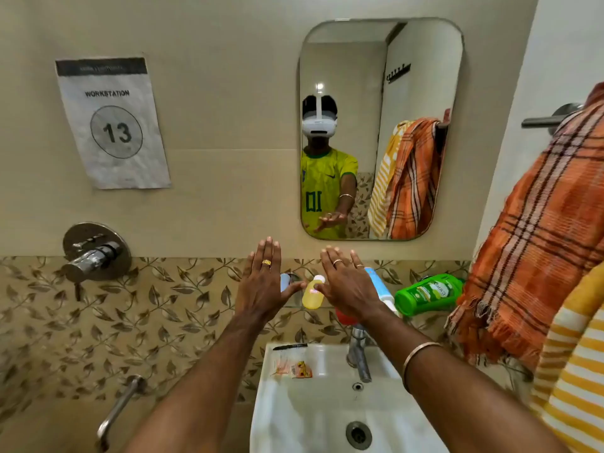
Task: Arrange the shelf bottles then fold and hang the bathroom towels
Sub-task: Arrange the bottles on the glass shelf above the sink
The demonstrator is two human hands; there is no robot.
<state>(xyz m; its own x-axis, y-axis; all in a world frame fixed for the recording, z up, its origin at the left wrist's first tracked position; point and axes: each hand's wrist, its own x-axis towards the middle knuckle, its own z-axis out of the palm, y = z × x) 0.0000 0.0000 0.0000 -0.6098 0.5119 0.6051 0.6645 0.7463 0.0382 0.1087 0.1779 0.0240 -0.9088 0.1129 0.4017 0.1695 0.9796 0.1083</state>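
Note:
Both my hands are raised in front of the wall shelf, fingers straight and spread, holding nothing. My left hand (261, 282) is just left of a small yellow bottle (313, 293) that leans on the shelf. My right hand (348, 286) is just right of it, partly covering a blue-and-white tube (379, 286) and a red item (343, 317). A green bottle (426, 293) lies on its side at the shelf's right end. An orange checked towel (536, 237) and a yellow striped towel (572, 361) hang bunched at the right.
A white sink (294, 413) with a steel tap (359, 354) is below the shelf; small sachets (294, 367) lie on its rim. A mirror (418, 93) hangs above. A shower mixer (94, 253) and spout (121, 407) are at the left. A towel bar (542, 120) sticks out at the right.

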